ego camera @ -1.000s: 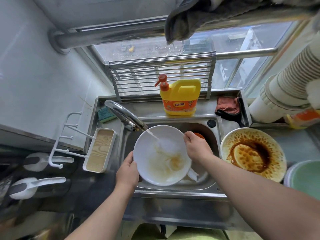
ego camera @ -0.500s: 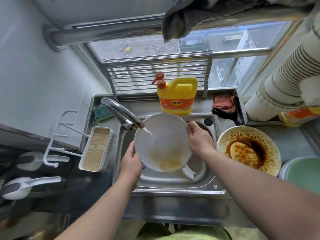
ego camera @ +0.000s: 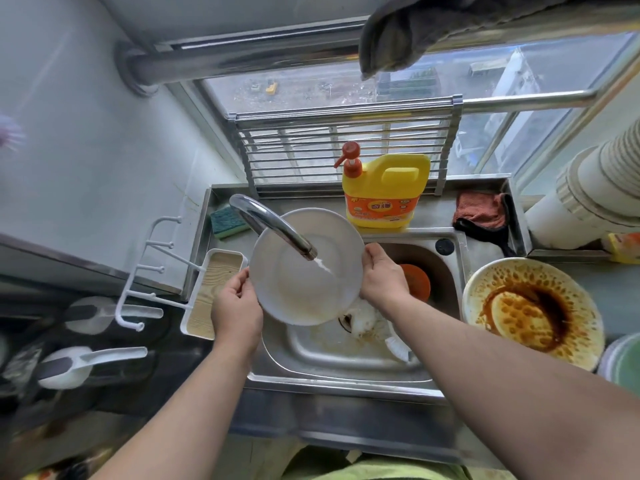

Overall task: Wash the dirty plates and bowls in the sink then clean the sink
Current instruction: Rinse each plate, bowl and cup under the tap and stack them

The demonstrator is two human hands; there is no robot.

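White plate [ego camera: 304, 271] held tilted over sink [ego camera: 339, 358], under tap [ego camera: 273, 225]; thin water stream hits its centre, faint brownish film near lower rim. L hand [ego camera: 235, 306] grips left edge, R hand [ego camera: 381, 278] grips right edge, fingers curled on rim. Sauce-stained bowl [ego camera: 530, 311] on tabletop, right of sink.

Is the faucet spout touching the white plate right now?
Cannot tell. In the head view the faucet spout overlaps the white plate, held at its rim by the left hand and right hand; no gap or contact shows.
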